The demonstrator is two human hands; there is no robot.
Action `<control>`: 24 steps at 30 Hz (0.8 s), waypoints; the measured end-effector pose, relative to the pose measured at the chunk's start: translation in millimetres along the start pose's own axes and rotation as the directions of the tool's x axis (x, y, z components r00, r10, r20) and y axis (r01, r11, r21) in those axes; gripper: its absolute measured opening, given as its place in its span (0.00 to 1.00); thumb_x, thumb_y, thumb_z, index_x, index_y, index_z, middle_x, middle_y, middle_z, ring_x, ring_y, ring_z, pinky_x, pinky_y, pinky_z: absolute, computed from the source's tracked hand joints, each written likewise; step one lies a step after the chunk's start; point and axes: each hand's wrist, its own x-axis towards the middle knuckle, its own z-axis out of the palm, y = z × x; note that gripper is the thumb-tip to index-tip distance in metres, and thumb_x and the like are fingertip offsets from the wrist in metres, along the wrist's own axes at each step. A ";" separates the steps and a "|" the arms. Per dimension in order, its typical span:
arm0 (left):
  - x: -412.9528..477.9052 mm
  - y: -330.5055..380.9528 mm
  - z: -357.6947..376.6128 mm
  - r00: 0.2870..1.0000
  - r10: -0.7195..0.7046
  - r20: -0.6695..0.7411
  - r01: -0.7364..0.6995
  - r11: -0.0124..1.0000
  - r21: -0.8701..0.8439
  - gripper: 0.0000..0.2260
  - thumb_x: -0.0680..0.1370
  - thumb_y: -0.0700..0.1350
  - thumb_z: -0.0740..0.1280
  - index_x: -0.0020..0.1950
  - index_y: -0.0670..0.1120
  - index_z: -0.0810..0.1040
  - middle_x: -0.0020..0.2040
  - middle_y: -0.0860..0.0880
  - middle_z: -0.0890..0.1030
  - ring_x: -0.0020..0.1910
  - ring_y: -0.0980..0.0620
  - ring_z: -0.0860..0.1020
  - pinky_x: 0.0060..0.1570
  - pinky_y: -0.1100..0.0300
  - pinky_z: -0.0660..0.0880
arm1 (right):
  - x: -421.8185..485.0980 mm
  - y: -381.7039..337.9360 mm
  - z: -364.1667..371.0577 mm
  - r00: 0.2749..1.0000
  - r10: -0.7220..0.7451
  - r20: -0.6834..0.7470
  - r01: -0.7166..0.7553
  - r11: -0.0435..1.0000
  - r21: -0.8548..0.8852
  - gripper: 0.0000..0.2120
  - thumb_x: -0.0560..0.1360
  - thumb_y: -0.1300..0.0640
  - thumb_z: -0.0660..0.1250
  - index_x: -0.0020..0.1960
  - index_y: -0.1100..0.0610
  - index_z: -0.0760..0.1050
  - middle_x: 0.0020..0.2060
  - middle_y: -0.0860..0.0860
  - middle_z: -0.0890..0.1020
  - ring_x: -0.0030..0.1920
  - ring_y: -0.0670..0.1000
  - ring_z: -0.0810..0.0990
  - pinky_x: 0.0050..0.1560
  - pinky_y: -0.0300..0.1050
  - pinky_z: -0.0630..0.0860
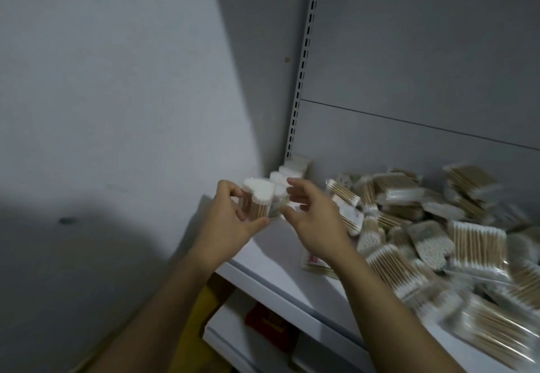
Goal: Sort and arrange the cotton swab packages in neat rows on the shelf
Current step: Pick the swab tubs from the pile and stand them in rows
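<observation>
Gripping one swab pkg [257, 198] in L hand [233, 223], thumb low, fingers curled round its left side. Pkg upright, white fluffy tips on top, brown sticks below, just over the shelf's left edge, not far from the back left corner. R hand [317, 220] wide, fingers loose & spread, thumb pointing at the held pkg, right beside it. Touching or not: can't tell. Nothing gripped in R hand.

Behind the hands, short row of standing pkgs [292, 169], white tips up, lined along the left edge up to the back left corner of the shelf [280, 273]. One flat pkg [314, 264] under the R wrist, close to the front edge. On the right part of the shelf, big messy pile of pkgs [438, 226], flat & tilted on each other, from back to front edge. Blurry at front right.

Slotted metal rail [304, 65] standing up from the back left corner. Grey wall [117, 95] on the left. Below, lower shelf [228, 334] w/ something red [263, 318] on it & something yellow [201, 305] beside it; can't tell what.
</observation>
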 end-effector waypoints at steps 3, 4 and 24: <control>-11.3 -19.6 5.5 0.995 -0.088 -0.035 0.087 0.996 -0.035 0.34 0.66 0.46 0.80 0.62 0.56 0.62 0.51 0.59 0.71 0.42 0.60 0.77 0.32 0.73 0.72 | -8.6 5.6 11.2 0.999 -0.033 0.032 0.037 0.990 -0.134 0.22 0.76 0.55 0.68 0.68 0.48 0.70 0.62 0.43 0.77 0.59 0.41 0.74 0.58 0.35 0.67; -10.8 -23.9 7.5 0.995 -0.093 -0.031 0.093 0.996 -0.010 0.38 0.65 0.47 0.81 0.67 0.56 0.60 0.52 0.59 0.69 0.45 0.59 0.77 0.36 0.72 0.71 | -9.9 6.9 14.1 0.998 -0.046 0.038 0.051 0.984 -0.168 0.22 0.75 0.56 0.68 0.68 0.48 0.70 0.63 0.43 0.77 0.61 0.42 0.74 0.59 0.35 0.67; 3.6 2.4 10.1 0.883 0.463 -0.081 -0.393 0.821 0.413 0.23 0.70 0.52 0.76 0.62 0.47 0.76 0.65 0.48 0.73 0.63 0.49 0.65 0.59 0.55 0.66 | -27.1 12.2 -27.7 0.994 0.006 -0.105 -0.051 0.898 -0.437 0.30 0.70 0.52 0.74 0.70 0.46 0.68 0.65 0.44 0.74 0.66 0.48 0.70 0.69 0.51 0.65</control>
